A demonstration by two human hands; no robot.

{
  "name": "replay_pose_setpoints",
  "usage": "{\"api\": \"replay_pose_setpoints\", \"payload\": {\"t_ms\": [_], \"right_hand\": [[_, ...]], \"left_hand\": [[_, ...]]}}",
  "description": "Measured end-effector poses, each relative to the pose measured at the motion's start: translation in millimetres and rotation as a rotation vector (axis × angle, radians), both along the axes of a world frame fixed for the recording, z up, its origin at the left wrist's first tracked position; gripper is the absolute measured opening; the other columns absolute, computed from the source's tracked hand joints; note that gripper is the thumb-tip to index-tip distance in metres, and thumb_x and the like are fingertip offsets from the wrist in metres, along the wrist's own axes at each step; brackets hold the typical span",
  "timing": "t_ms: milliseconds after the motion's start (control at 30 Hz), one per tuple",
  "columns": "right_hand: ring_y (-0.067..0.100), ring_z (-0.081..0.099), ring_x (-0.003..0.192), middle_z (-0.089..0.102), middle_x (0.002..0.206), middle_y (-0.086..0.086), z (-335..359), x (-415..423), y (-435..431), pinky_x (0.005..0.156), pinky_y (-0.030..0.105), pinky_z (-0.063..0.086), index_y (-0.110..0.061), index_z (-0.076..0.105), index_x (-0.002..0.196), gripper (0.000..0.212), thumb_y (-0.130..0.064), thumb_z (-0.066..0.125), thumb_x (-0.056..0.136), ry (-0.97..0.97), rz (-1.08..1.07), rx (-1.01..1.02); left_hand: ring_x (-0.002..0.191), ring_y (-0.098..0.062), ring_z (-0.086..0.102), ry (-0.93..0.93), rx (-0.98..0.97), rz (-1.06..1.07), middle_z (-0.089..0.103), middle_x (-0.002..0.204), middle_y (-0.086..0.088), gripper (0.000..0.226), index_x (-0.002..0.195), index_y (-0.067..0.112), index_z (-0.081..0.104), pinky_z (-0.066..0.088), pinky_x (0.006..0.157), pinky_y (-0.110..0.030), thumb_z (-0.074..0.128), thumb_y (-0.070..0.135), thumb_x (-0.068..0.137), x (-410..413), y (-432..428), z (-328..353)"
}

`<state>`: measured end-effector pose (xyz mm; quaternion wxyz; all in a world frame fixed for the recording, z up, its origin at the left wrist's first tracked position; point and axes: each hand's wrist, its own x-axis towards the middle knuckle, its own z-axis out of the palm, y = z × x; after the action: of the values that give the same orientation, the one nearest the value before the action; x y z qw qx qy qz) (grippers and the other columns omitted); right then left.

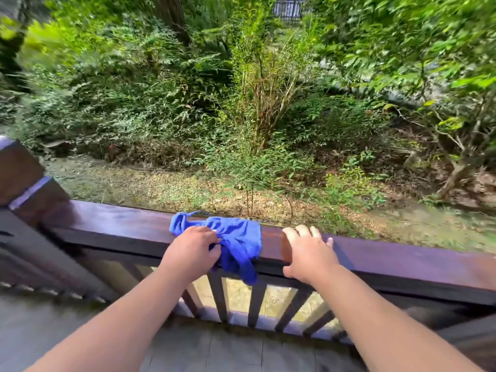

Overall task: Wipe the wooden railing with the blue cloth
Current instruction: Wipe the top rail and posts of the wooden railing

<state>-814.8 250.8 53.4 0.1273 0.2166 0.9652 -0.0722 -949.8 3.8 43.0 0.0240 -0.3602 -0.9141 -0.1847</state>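
Note:
A dark brown wooden railing (112, 224) runs across the view from left to lower right. A crumpled blue cloth (239, 238) lies over its top, one end hanging down the near side. My left hand (192, 252) grips the cloth's left part, fingers closed into its folds. To the right of the cloth, my right hand (308, 253) rests flat on the rail top, fingers apart and curled over the far edge, holding nothing.
A thick wooden post (18, 173) stands at the railing's left end. Vertical balusters (217, 299) run below the rail. Grey decking (80, 331) lies underfoot. Beyond the rail are bare ground and dense green shrubs (257, 103).

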Motion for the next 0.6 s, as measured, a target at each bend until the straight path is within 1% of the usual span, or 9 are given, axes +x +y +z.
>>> {"api": "replay_pose_setpoints", "payload": {"t_ms": [100,200,267,333,400,467,600], "right_hand": [[0.038,0.021,0.151,0.030,0.159,0.005,-1,-29,-36,0.117,0.073,0.022,-0.032,0.023,0.156,0.103,-0.051,0.079,0.072,0.041,0.094,-0.018],[0.039,0.016,0.153,0.026,0.162,0.007,-3,-62,-64,0.118,0.074,0.019,-0.032,0.021,0.158,0.106,-0.054,0.078,0.072,0.076,0.192,-0.028],[0.040,0.015,0.154,0.025,0.164,0.008,-3,-83,-81,0.118,0.074,0.018,-0.031,0.019,0.159,0.107,-0.055,0.078,0.074,0.084,0.249,-0.038],[0.041,0.018,0.152,0.029,0.160,0.010,-4,-106,-100,0.117,0.073,0.020,-0.030,0.020,0.159,0.107,-0.056,0.078,0.074,0.078,0.311,-0.048],[0.042,0.021,0.150,0.033,0.156,0.011,-5,-127,-118,0.115,0.073,0.021,-0.029,0.022,0.158,0.104,-0.056,0.077,0.074,0.067,0.375,-0.054],[0.042,0.020,0.151,0.033,0.156,0.012,-7,-149,-138,0.116,0.073,0.021,-0.030,0.024,0.158,0.099,-0.055,0.074,0.077,0.060,0.451,-0.065],[0.039,0.020,0.151,0.036,0.152,0.014,-12,-183,-178,0.116,0.070,0.021,-0.030,0.034,0.152,0.085,-0.051,0.072,0.078,0.093,0.564,-0.085]], "left_hand": [[0.094,-0.021,0.062,0.017,-0.012,0.029,0.071,0.093,0.005,0.021,0.085,0.020,0.074,0.053,0.077,-0.033,0.057,0.032,0.082,-15,-16,-2],[0.092,-0.021,0.062,0.024,-0.024,0.070,0.071,0.092,0.006,0.027,0.082,0.020,0.071,0.054,0.073,-0.034,0.051,0.038,0.079,-30,-31,-6],[0.093,-0.019,0.060,0.017,-0.024,0.115,0.071,0.093,0.007,0.028,0.082,0.020,0.070,0.054,0.074,-0.034,0.050,0.039,0.078,-42,-43,-9],[0.092,-0.018,0.059,0.019,-0.029,0.169,0.072,0.093,0.007,0.026,0.081,0.020,0.070,0.053,0.076,-0.033,0.052,0.038,0.078,-55,-59,-10],[0.089,-0.016,0.058,0.041,-0.045,0.218,0.073,0.090,0.005,0.020,0.078,0.020,0.071,0.049,0.078,-0.030,0.057,0.034,0.077,-68,-77,-11],[0.086,-0.015,0.057,0.054,-0.059,0.268,0.073,0.087,0.004,0.015,0.076,0.019,0.071,0.043,0.077,-0.026,0.061,0.030,0.076,-81,-93,-10],[0.090,-0.017,0.063,0.036,-0.068,0.330,0.075,0.093,0.003,0.019,0.078,0.021,0.073,0.045,0.081,-0.025,0.058,0.033,0.077,-99,-122,-13]]}}
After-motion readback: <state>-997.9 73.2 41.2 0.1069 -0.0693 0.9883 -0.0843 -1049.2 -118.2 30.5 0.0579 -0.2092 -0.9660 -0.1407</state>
